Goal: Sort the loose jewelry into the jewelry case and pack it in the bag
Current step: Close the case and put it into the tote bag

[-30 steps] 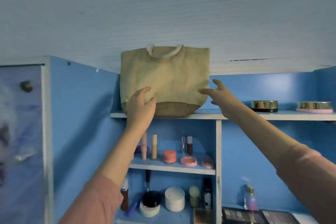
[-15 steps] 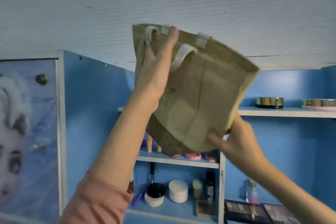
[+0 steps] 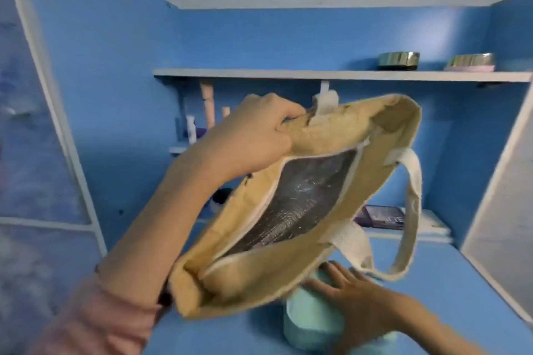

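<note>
Closest in, the right hand [image 3: 357, 294] lies on top of a pale green jewelry case [image 3: 311, 326], fingers spread and fairly straight, resting on it rather than curled round it. The frame is too blurred to show whether the thumb has a hold. The case sits on the blue table [image 3: 450, 282], low in the view, partly behind the near rim of the bag [image 3: 259, 277].

The bag hangs in the air above the table, tipped so its mouth faces back toward the person and a little upward. The silver lining [image 3: 297, 202] shows plainly. The long axis of the mouth slants from lower left, by the left forearm, up to the upper right. One pale handle [image 3: 414, 190] droops off the right side, looping down just beside the right hand. The left hand [image 3: 259, 138] grips the far rim at the upper left, fingers curled over the edge, and carries the bag's weight alone.

This looks like the packing step: case closed, bag held open. The next move likely calls for a proper grasp on the case, a lift clear of the near rim and handle, then a feed in along that slanted opening.

Farther back lie a flat dark box [image 3: 383, 217], then a white shelf [image 3: 259, 73] bearing two round tins [image 3: 399, 60].
</note>
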Tool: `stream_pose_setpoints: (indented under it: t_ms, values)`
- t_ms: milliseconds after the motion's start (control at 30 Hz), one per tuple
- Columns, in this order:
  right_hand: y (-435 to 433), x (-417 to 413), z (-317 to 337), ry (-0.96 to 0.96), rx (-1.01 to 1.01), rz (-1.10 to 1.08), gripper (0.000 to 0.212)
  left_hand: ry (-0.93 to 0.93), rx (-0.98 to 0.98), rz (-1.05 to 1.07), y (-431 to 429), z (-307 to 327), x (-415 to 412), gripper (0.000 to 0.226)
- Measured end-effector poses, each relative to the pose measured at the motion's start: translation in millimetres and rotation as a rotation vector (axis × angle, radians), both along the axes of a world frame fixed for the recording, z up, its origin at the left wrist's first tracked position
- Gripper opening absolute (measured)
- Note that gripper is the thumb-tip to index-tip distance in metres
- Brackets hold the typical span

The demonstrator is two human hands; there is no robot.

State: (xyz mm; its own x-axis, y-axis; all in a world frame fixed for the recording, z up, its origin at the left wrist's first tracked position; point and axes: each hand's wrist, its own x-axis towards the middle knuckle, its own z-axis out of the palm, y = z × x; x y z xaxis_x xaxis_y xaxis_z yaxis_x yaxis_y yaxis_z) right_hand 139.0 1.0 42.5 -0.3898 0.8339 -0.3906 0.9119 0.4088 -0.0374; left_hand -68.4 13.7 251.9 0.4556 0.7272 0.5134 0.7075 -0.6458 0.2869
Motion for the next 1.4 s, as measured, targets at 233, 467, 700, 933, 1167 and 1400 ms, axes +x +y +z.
stream_pose_setpoints:
  t_ms: [233,467,700,933,1167,1400]
  values:
    - [-17,17,-6,-0.02,0.271,-0.223,0.105,0.062,0.07,-0.016,17,-18,20,0.026]
    - [-21,87,-13,-0.071,0.2,-0.758,0.106,0.165,0.069,-0.069,17,-27,34,0.038]
    - [-26,110,16,0.27,0.491,-0.93,0.075,0.279,0.042,-0.087,21,-49,47,0.047]
    - [-36,-3,114,0.677,0.861,0.02,0.012,0.321,0.013,-0.13,21,-51,55,0.045]
    - [33,-62,39,-0.114,-0.155,0.052,0.048,0.255,0.062,-0.028,20,-45,43,0.062]
    - [12,-65,22,-0.122,-0.308,0.018,0.052,0.148,0.128,0.025,14,-19,30,0.063]
